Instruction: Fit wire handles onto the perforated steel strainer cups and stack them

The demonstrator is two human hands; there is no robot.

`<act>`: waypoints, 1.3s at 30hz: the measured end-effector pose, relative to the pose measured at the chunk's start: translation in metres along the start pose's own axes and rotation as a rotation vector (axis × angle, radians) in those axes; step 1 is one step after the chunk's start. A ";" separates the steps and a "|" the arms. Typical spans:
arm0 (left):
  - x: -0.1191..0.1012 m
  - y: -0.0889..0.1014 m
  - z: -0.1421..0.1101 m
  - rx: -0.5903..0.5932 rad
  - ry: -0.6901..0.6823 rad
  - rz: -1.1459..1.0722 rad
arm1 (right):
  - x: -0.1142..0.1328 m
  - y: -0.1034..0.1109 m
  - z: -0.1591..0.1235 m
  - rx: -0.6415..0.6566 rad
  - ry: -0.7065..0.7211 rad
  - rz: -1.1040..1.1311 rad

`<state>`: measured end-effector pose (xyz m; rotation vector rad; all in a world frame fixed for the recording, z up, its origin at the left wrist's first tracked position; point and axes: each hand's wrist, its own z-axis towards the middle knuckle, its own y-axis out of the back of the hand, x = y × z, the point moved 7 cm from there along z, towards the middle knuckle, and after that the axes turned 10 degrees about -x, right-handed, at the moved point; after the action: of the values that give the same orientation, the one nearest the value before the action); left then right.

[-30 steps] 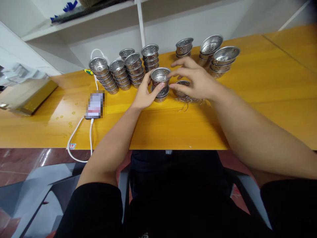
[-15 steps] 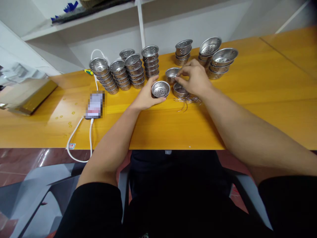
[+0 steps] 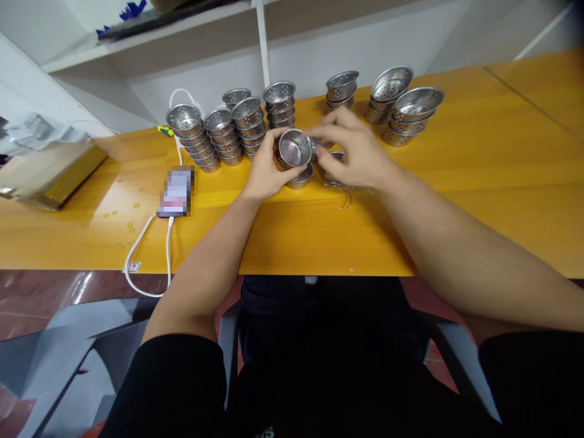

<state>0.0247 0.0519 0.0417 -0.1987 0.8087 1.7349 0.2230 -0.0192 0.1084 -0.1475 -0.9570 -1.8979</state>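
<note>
Held cup: A small perforated metal cup (image 3: 295, 149) sits near the middle of the yellow table (image 3: 319, 237), its mouth tilted towards us. Directly below it stands a lower cup (image 3: 301, 180); we cannot tell whether the two touch.
Left hand: Our left hand (image 3: 264, 170) grips the held cup from its left side, thumb along the near edge, fingers curled around the far edge.
Right hand: Our right hand (image 3: 358, 149) meets the held cup's right side, thumb and forefinger drawn close together. Something greyish shows at the fingertips, but we cannot tell whether they grip it.
Beneath the right hand: A neighbouring cup (image 3: 331, 176) stands partly hidden, with thin bent wires (image 3: 347, 198) lying loose just in front.
Cup stacks: Nested left stacks (image 3: 221, 137) crowd together behind our left hand; right stacks (image 3: 406, 125) stand beyond our right hand.
Phone: A phone (image 3: 177, 193) lies flat at the left, a white cable (image 3: 168, 249) trailing over the table's edge.
Good handling: We judge that a steady left grip matters most, so the cup cannot turn under the right fingers. The tilt helps by showing us the holes.
Care: Thin metal may slip or dent, so we would press lightly, with the right wrist clear of the wires.
</note>
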 end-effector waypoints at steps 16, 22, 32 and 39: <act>-0.017 0.001 0.005 0.037 -0.114 0.058 | -0.010 -0.024 -0.009 0.091 0.000 0.082; -0.023 -0.001 0.003 0.073 -0.112 0.057 | -0.019 -0.020 -0.007 0.002 -0.016 0.142; -0.026 -0.004 0.007 0.111 -0.114 0.095 | -0.018 -0.008 -0.001 0.002 -0.075 0.152; -0.019 0.005 0.006 0.026 -0.077 0.101 | -0.029 0.030 0.003 -0.205 -0.124 -0.128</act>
<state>0.0284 0.0402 0.0585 -0.0732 0.7962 1.8146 0.2618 -0.0032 0.1134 -0.3348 -0.8689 -2.1245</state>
